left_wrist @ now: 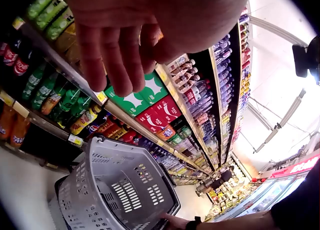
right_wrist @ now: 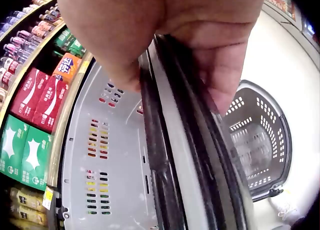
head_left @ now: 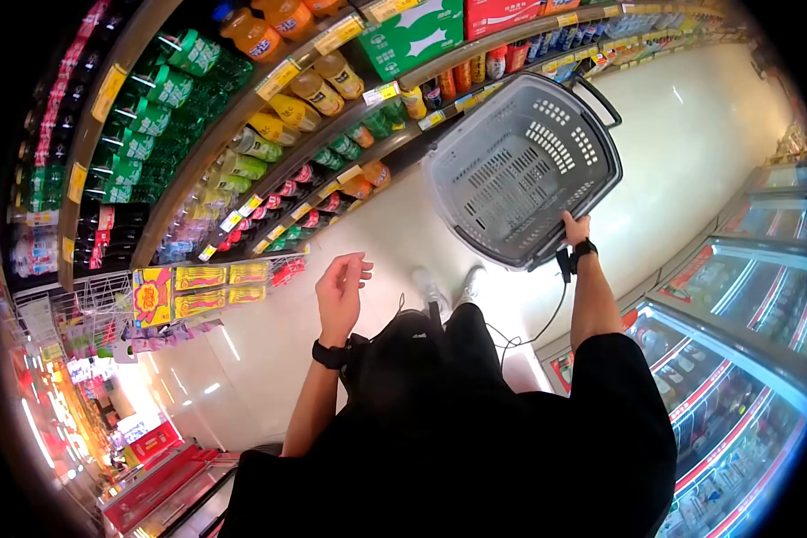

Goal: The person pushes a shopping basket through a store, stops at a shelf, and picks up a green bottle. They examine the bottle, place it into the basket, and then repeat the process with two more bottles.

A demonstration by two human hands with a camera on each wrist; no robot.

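In the head view a grey plastic shopping basket (head_left: 520, 170) with slotted walls is tilted, its mouth turned toward me and nothing inside. My right hand (head_left: 576, 229) grips its near right rim. From the right wrist, thumb and fingers wrap the basket's black-edged rim (right_wrist: 172, 135) from both sides, with perforated walls to its left and right. A black handle (head_left: 601, 99) sticks out at the far end. My left hand (head_left: 342, 291) hovers empty over the floor, left of the basket, with fingers loosely bent. In the left wrist view that hand (left_wrist: 135, 40) hangs above the basket (left_wrist: 125, 185).
Shelves of bottled drinks (head_left: 175, 99) curve along the left and far side, with green drink cartons (head_left: 412, 38) and a red carton (head_left: 502, 16). Candy packs (head_left: 202, 291) hang at the left. Glass-door coolers (head_left: 717, 359) line the right. My shoes (head_left: 472, 282) stand on the pale floor.
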